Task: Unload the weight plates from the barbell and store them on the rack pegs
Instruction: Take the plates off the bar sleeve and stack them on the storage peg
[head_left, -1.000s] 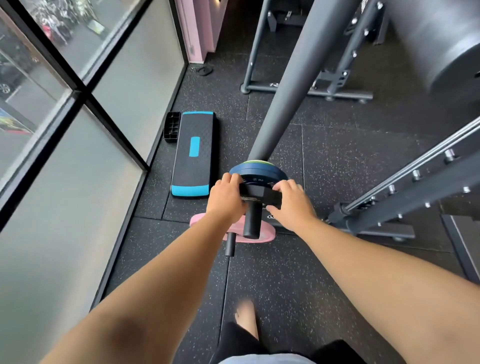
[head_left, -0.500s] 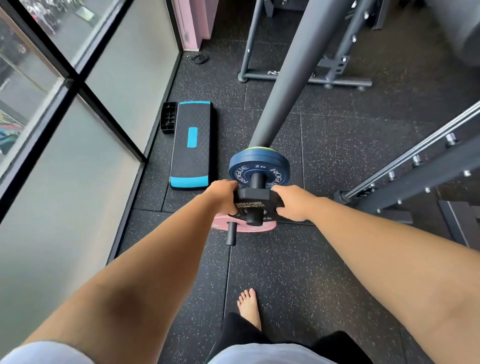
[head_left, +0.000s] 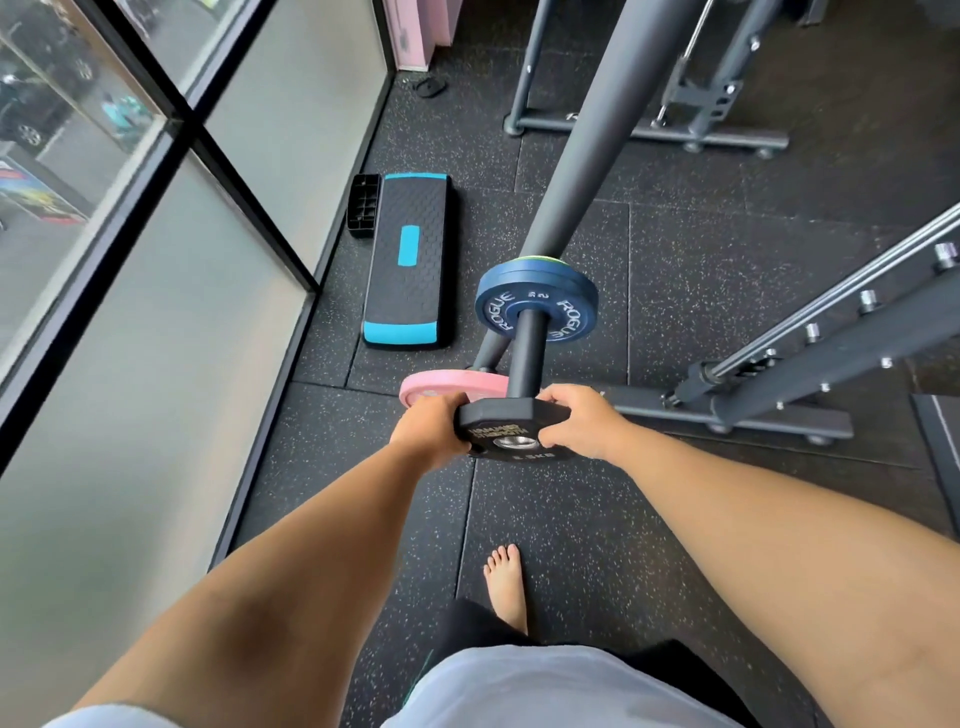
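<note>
Head view showed the fingers (head_left: 447, 402) of the left hand (head_left: 431, 431) curled over the left edge of a small black plate (head_left: 511, 428), and the right hand (head_left: 582, 423) gripped the opposite edge, thumb on the near face. The plate stood at the near end of the barbell sleeve (head_left: 525, 353), its steel-ringed hole facing the camera; whether the sleeve's tip was still inside it could not be told. Further up the sleeve, well apart from the black plate, sat a blue plate (head_left: 535, 306) with a green rim (head_left: 530, 258) just behind it. Beyond the left hand and lower down lay a pink plate (head_left: 452, 384). A black and blue step platform (head_left: 410, 260) lay on the rubber floor (head_left: 571, 519) near the window (head_left: 156, 338), a grey rack (head_left: 831, 358) stood to the right, and a bare foot (head_left: 506, 582) stood below the hands
</note>
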